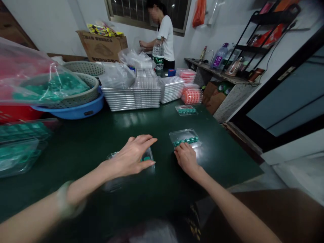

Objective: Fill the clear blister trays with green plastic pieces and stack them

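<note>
My left hand reaches over a clear plastic tray, its thumb and fingers spread apart. One green piece shows in that tray between thumb and fingers; my hand hides most of the rest. To the right, my right hand has its fingers bent together at the near edge of a second clear plastic tray. A row of small green pieces lies in this tray, just beyond my fingertips. Another clear tray with green pieces sits farther back on the dark green table.
Stacked clear trays and packs of orange-red pieces stand at the back. On the left are a blue basin, a grey basket, a bag of green pieces and filled trays. A person stands beyond the table.
</note>
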`<state>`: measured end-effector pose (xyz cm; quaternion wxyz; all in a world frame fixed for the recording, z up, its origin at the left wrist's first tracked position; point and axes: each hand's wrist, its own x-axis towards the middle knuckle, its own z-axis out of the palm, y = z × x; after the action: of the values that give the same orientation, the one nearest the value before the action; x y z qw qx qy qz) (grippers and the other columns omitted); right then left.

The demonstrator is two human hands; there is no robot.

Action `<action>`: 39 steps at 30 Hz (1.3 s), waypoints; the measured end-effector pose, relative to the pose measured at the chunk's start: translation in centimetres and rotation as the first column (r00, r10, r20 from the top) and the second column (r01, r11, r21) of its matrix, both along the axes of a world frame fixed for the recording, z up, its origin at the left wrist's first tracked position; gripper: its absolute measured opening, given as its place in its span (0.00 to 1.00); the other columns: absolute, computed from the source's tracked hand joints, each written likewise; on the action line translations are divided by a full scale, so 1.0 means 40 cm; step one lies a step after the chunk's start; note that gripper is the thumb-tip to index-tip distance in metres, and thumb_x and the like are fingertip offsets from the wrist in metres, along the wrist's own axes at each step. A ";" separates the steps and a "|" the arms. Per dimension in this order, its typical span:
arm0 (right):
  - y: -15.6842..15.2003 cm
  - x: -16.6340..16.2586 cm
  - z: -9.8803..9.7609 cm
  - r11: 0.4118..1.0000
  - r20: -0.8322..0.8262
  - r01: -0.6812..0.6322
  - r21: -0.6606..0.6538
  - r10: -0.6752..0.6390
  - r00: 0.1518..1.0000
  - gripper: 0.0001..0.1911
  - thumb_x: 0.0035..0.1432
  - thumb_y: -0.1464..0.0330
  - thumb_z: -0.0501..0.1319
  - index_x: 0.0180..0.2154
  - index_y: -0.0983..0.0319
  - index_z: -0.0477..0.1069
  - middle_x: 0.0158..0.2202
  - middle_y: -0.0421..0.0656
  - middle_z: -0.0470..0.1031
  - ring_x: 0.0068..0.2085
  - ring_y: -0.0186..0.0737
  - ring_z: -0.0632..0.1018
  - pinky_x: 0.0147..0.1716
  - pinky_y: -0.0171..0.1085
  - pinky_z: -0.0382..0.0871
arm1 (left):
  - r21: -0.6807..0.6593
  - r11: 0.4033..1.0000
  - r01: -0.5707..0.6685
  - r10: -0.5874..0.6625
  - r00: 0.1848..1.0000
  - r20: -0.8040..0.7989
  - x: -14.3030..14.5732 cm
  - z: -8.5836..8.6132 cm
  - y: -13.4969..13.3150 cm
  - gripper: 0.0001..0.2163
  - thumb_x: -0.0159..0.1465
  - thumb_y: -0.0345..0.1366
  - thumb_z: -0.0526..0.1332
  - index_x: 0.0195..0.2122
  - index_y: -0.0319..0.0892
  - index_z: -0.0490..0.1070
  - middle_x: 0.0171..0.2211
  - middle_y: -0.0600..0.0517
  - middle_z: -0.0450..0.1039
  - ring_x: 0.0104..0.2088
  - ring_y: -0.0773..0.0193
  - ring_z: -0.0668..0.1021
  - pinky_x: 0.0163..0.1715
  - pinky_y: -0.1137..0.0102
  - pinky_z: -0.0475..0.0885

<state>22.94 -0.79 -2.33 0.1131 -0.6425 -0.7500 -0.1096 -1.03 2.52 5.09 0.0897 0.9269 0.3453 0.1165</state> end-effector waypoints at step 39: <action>-0.096 -0.092 0.119 0.989 -0.526 0.105 -0.101 -0.143 0.838 0.08 0.49 0.66 0.54 0.22 0.59 0.68 0.21 0.40 0.72 0.23 0.35 0.70 0.22 0.33 0.56 | 0.243 0.967 0.076 0.005 0.949 -0.315 0.025 0.091 -0.063 0.38 0.43 0.52 0.59 0.51 0.31 0.60 0.37 0.38 0.69 0.36 0.48 0.68 0.38 0.58 0.57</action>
<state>19.27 -4.63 2.42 0.2870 -0.6983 -0.6494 0.0912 -0.04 0.02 8.75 -0.0827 0.9435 0.3207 0.0096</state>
